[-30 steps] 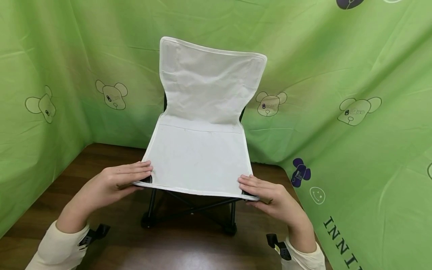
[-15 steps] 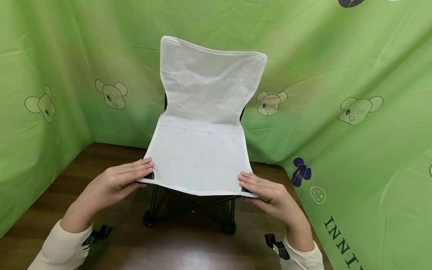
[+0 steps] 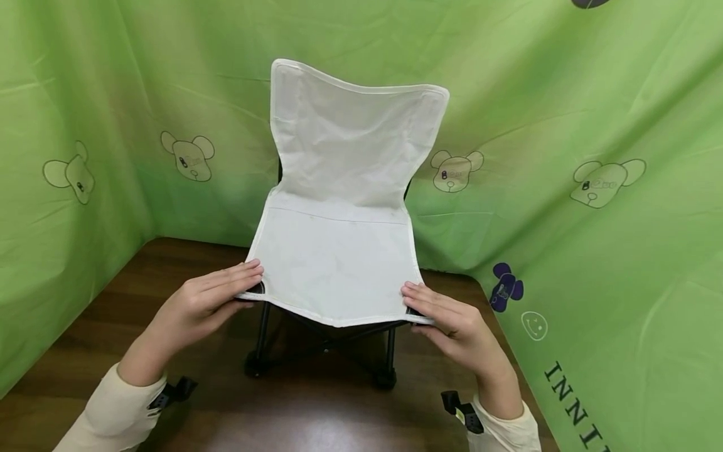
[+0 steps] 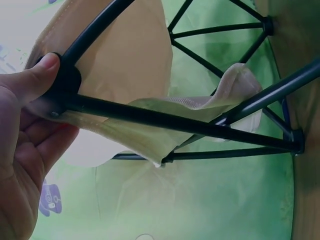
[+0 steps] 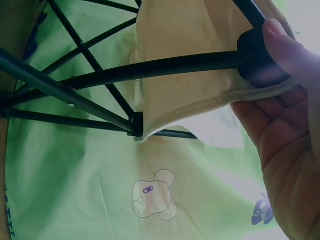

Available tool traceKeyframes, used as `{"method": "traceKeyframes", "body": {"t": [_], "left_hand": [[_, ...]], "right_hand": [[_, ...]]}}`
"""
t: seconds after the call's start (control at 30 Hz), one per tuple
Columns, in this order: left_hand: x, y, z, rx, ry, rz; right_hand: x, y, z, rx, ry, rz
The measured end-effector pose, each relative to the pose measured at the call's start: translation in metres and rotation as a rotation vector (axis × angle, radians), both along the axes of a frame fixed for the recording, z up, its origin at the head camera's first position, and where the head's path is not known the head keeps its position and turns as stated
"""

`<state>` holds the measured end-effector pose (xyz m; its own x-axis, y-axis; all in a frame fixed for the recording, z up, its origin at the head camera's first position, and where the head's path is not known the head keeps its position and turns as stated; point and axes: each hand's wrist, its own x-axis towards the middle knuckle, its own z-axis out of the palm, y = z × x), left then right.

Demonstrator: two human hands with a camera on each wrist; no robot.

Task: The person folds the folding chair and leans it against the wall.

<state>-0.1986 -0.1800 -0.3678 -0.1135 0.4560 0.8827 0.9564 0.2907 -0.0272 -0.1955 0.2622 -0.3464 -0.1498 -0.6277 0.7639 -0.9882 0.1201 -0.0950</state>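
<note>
A white folding chair (image 3: 339, 257) with black metal legs stands upright in the middle of the head view. My left hand (image 3: 206, 304) grips the front left corner of its seat, fingers on top of the fabric and thumb beneath. At the opposite front corner, my right hand (image 3: 457, 323) holds on in the same way. From below, the left wrist view shows the left thumb (image 4: 42, 72) against a black corner joint (image 4: 67, 77). The right thumb (image 5: 287, 45) presses a matching joint (image 5: 260, 62) in the right wrist view. The seat's front edge dips between the hands.
The chair's feet stand on a brown wooden tabletop (image 3: 316, 420). Green curtains (image 3: 565, 263) printed with bear heads hang behind and along both sides. Crossed black bars (image 5: 85, 50) run under the seat. Each wrist wears a black camera mount (image 3: 172, 392).
Both hands have risen slightly with the seat corners, and the left has shifted right. The seat's front edge now dips more in the middle. The chair's left front foot has moved slightly right.
</note>
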Motion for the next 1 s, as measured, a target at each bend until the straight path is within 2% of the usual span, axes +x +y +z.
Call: {"method": "traceKeyframes", "body": {"t": [0.43, 1.0], "left_hand": [[-0.003, 0.012, -0.004, 0.081, 0.027, 0.044], [-0.008, 0.02, 0.0, 0.094, 0.054, 0.06]], "right_hand": [[0.002, -0.01, 0.006, -0.048, 0.014, 0.004], [-0.004, -0.01, 0.003, -0.073, 0.021, -0.049]]}}
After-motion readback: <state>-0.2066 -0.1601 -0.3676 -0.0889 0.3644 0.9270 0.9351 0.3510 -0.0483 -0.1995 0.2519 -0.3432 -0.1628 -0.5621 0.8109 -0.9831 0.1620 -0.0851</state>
